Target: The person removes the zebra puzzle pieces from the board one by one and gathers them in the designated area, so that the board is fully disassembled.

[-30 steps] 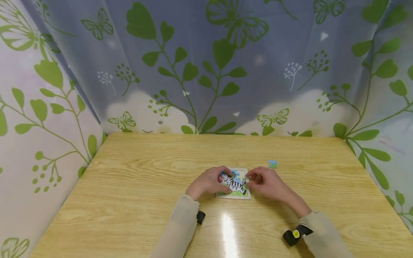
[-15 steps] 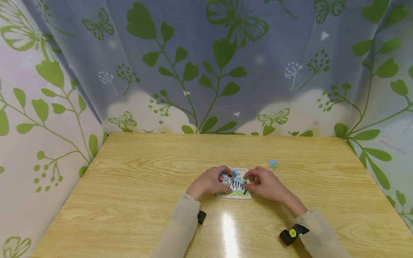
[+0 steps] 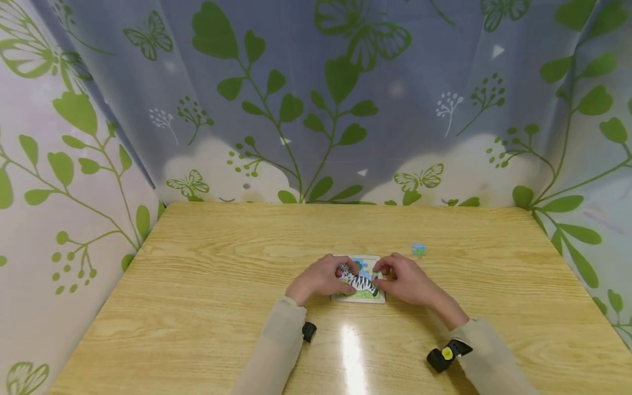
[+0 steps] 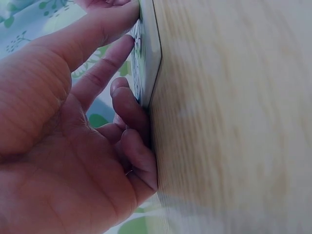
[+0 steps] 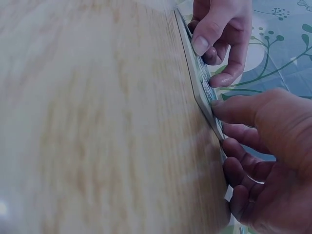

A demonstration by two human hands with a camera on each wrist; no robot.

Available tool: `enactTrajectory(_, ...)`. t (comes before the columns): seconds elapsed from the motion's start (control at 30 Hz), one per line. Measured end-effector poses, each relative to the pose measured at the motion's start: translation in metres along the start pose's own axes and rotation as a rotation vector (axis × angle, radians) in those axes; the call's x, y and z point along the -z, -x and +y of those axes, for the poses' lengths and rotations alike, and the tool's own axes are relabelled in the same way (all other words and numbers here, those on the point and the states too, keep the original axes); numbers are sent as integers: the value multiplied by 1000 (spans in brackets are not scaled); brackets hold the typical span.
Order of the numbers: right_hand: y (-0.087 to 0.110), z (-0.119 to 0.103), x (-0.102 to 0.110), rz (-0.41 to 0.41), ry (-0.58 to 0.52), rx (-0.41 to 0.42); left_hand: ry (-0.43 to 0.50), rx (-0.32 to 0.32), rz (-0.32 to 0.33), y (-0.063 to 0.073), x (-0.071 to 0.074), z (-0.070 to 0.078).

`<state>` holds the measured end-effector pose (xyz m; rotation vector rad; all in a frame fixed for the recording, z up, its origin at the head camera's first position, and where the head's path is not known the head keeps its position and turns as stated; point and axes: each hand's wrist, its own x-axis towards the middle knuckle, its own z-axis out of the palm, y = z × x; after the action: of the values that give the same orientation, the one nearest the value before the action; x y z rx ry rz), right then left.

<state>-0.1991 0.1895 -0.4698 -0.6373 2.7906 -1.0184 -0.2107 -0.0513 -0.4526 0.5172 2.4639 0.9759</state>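
Note:
A small zebra jigsaw puzzle (image 3: 362, 283) in a pale tray lies flat on the table, with a bare patch at its upper right. My left hand (image 3: 321, 277) holds its left side, thumb and index finger on the picture; in the left wrist view the other fingers curl beside the tray's edge. At the right edge, my right hand (image 3: 406, 278) pinches what looks like a small puzzle piece (image 3: 375, 278), mostly covered by the fingers. The right wrist view shows the right thumb (image 5: 239, 108) on the tray's rim (image 5: 207, 109).
A loose blue and green puzzle piece (image 3: 418, 250) lies on the wooden table (image 3: 222, 247), beyond my right hand. Curtains (image 3: 296, 109) printed with leaves and butterflies stand behind the table and on both sides. Black wrist cameras (image 3: 439, 359) are strapped to both wrists.
My right hand has shifted slightly left, its fingertips now over the puzzle's right side. My left hand has stayed nearly where it was.

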Motion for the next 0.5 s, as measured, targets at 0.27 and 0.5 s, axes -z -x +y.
enactTrajectory(0.27, -1, 1, -1, -11, -1, -10, 14, 18, 1, 0, 0, 3)
enactTrajectory(0.5, -1, 0, -3, -1, -44, -37, 10, 15, 4, 0, 0, 4)
